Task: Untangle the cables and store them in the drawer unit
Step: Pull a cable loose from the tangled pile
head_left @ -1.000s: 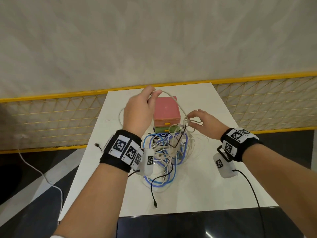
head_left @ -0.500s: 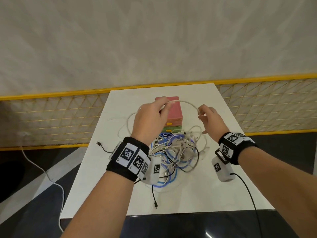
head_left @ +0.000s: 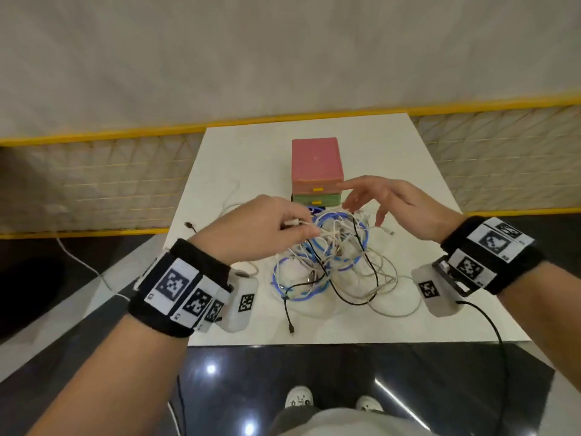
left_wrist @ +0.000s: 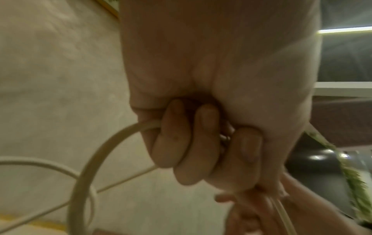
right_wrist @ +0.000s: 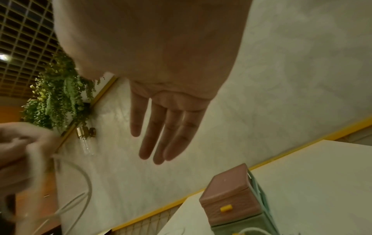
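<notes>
A tangle of white, blue and black cables [head_left: 333, 265] lies on the white table [head_left: 251, 158], just in front of the drawer unit [head_left: 316, 166], whose pink top sits over a green drawer. My left hand [head_left: 267, 225] hovers over the pile's left side and grips a white cable [left_wrist: 96, 159], fingers [left_wrist: 203, 143] curled round it. To the right, my right hand [head_left: 386, 199] hangs above the pile with straight, spread fingers [right_wrist: 161, 135] and holds nothing. In the right wrist view the drawer unit [right_wrist: 231, 195] stands below the fingertips.
A black cable end [head_left: 290, 325] trails toward the table's near edge, and another black plug [head_left: 188, 225] lies at the left edge. A yellow-railed mesh fence [head_left: 94, 184] runs behind the table. My shoes [head_left: 298, 398] stand on the dark floor below.
Both hands have come down toward the pile. My right hand has let go of the white cable and spread its fingers; my left hand still grips the cable, now lower and nearer me.
</notes>
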Demonstrator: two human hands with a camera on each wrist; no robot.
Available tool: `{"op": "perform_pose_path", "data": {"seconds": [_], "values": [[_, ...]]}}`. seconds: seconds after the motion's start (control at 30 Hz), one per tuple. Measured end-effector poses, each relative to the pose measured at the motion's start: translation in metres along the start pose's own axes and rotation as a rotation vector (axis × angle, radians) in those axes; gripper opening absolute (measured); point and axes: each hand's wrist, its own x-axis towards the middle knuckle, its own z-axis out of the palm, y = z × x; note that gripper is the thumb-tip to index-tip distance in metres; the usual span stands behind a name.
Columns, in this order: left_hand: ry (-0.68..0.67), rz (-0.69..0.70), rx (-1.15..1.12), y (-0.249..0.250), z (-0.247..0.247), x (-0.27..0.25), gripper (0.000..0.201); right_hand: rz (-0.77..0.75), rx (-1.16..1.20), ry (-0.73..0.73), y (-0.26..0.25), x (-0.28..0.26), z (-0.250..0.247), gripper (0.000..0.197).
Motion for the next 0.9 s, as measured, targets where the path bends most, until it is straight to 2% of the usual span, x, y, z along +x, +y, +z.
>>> {"op": "perform_pose_path", "data": {"seconds": [0.07,0.13,0.17,0.27,0.3,0.37,0.43,0.47,0.6,0.67,0.8,0.9], "values": [[-0.201,-0.022,-0.047,0.007,0.016,-0.010,0.008,0.011,-0.015,0.018,0.001,0.004,0.010,0.061],[-0.283,-0.026,-0.129,0.013,0.025,-0.017,0.033,-0.001,-0.022,0.014,-0.002,0.009,0.026,0.037],[-0.235,-0.011,-0.186,0.015,0.027,-0.018,0.036,-0.015,-0.040,-0.019,-0.005,0.011,0.035,0.032],[0.062,0.047,-0.401,0.018,0.024,-0.017,0.014,-0.037,-0.024,-0.170,-0.018,0.013,0.067,0.041],[0.153,0.039,-0.463,0.019,0.022,-0.016,0.011,-0.033,0.046,-0.222,-0.022,0.013,0.078,0.043],[0.285,0.004,-0.520,0.022,0.021,-0.012,0.018,-0.022,0.269,-0.307,-0.030,0.012,0.099,0.037],[0.370,-0.017,-0.540,0.023,0.020,-0.008,0.024,-0.056,0.359,-0.289,-0.035,0.008,0.120,0.019],[0.420,-0.019,-0.550,0.021,0.019,-0.006,0.025,-0.076,0.360,-0.259,-0.035,0.005,0.130,0.016],[0.689,-0.090,-0.722,0.008,0.005,-0.007,0.029,0.005,0.257,-0.136,-0.002,-0.018,0.163,0.024],[0.777,-0.108,-0.794,0.004,-0.001,-0.011,0.030,0.047,0.170,-0.154,0.021,-0.030,0.168,0.025],[0.901,-0.103,-0.837,0.001,-0.006,-0.020,0.030,0.094,-0.059,-0.502,0.046,-0.052,0.178,0.023],[0.914,-0.071,-0.857,-0.002,-0.015,-0.023,0.029,0.117,-0.149,-0.727,0.059,-0.066,0.184,0.024]]}}
